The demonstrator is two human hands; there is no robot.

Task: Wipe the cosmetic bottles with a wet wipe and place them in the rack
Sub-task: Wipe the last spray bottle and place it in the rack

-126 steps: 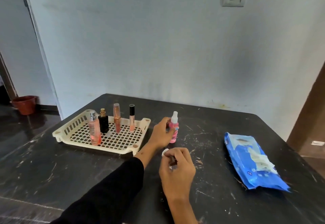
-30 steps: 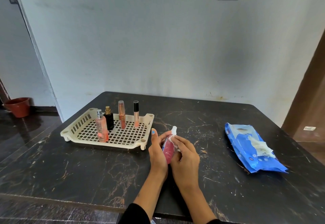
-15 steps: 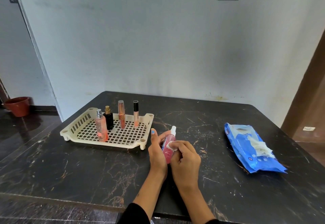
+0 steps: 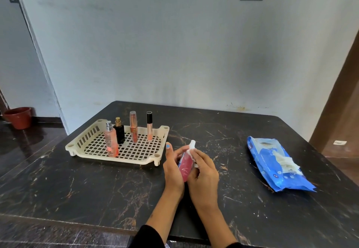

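Wiping was underway at frame centre: left hand gripped the pink bottle, tilted above the table; right hand pinched a white wipe against its neck. Best bet, judging from this: rotate the bottle with the left, drag the wipe cap to base, grip firm since smooth wet plastic slips. Rack, centre left, was cream perforated plastic, holding four slim upright bottles. Wipe pack, right, was crinkly blue film, flap open. Table looked dark, veined, scratched stone.
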